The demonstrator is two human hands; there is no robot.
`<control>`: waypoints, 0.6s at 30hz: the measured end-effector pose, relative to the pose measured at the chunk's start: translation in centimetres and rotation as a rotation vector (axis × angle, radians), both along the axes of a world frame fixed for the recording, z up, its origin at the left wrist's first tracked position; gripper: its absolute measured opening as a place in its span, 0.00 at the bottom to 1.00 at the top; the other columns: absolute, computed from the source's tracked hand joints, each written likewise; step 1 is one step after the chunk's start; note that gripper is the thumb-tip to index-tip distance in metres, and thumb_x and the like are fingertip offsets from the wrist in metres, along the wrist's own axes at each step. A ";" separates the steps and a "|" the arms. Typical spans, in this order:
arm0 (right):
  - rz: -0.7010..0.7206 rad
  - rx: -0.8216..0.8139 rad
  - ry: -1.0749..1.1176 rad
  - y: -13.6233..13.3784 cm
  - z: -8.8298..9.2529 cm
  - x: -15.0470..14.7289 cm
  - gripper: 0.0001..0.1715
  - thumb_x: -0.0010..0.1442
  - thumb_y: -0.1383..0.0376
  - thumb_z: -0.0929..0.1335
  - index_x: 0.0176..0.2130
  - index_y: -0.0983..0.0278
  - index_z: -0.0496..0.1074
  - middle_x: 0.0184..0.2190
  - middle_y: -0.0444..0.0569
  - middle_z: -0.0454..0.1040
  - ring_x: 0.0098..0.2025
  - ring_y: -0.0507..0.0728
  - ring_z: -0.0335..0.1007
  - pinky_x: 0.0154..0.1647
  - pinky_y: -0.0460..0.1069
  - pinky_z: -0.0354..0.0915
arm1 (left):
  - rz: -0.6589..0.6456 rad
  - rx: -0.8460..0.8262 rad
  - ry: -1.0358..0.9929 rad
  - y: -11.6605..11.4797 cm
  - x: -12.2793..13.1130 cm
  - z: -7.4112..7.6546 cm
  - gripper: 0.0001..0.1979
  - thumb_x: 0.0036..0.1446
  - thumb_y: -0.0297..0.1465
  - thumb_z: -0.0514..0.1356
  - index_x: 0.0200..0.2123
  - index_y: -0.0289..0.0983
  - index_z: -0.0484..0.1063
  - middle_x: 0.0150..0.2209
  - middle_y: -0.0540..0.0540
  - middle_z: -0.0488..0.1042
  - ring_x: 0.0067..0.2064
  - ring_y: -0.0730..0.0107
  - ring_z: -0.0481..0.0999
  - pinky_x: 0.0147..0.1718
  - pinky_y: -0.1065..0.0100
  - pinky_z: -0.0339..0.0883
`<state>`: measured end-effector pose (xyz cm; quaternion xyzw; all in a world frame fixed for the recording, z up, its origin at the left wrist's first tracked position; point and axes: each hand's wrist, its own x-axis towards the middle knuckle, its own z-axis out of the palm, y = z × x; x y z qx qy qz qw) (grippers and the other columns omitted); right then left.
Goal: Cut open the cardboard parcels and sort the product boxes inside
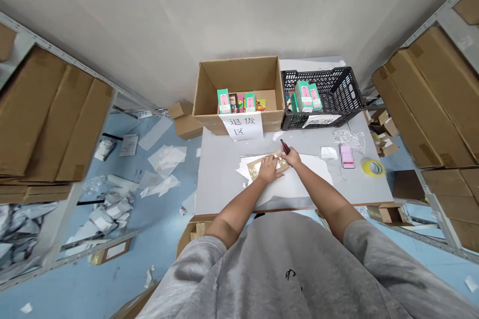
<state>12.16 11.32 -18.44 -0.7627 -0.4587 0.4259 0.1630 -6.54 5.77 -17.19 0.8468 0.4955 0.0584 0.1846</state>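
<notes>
My left hand point(268, 169) lies flat with its fingers stretched over a small brown cardboard box point(255, 166) with shiny tape on it. Closed around a red and black utility knife point(285, 147), my right hand point(293, 158) rests at the box's right end. The knife's tip points away from me, up and to the left. Under the box are white paper sheets point(314, 173) on the grey table point(217, 179). My hands partly cover the box, so its full outline is hidden.
At the table's back stand an open cardboard carton point(239, 72) and a black plastic crate point(322, 118), both holding small boxes. Tape point(373, 168), a pink packet point(347, 156) and clear wrap point(352, 139) lie right. Shelves with cartons flank both sides; paper scraps point(168, 159) litter the floor.
</notes>
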 end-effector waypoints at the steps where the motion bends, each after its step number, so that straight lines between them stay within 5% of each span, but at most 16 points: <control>1: 0.005 -0.022 -0.011 0.1 -0.1 0.1 0.28 0.60 0.55 0.82 0.54 0.62 0.75 0.36 0.44 0.80 0.31 0.54 0.76 0.30 0.45 0.69 | 0.016 -0.012 0.021 0.1 0.4 0.0 0.37 0.61 0.52 0.74 0.65 0.37 0.72 0.62 0.32 0.73 0.64 0.41 0.70 0.64 0.48 0.62; 7: -0.011 -0.083 -0.157 0.3 0.5 -0.1 0.33 0.58 0.50 0.83 0.55 0.60 0.75 0.45 0.52 0.84 0.42 0.59 0.82 0.36 0.46 0.71 | 0.077 -0.053 0.116 0.5 3.0 0.2 0.39 0.62 0.48 0.74 0.68 0.34 0.70 0.61 0.30 0.73 0.63 0.38 0.70 0.61 0.48 0.63; 13: -0.056 -0.107 0.021 -0.5 1.8 0.3 0.30 0.64 0.51 0.80 0.57 0.63 0.73 0.32 0.42 0.79 0.23 0.52 0.71 0.24 0.45 0.66 | 0.104 -0.088 0.123 1.2 3.3 0.5 0.35 0.60 0.48 0.76 0.61 0.34 0.73 0.60 0.30 0.74 0.63 0.40 0.70 0.60 0.49 0.62; 18: -0.124 -0.008 0.369 -5.0 3.1 3.2 0.33 0.75 0.49 0.67 0.71 0.59 0.66 0.22 0.32 0.69 0.17 0.51 0.64 0.20 0.43 0.64 | 0.060 -0.107 0.074 2.2 2.4 1.2 0.32 0.63 0.52 0.73 0.59 0.37 0.74 0.59 0.34 0.75 0.62 0.44 0.71 0.58 0.51 0.61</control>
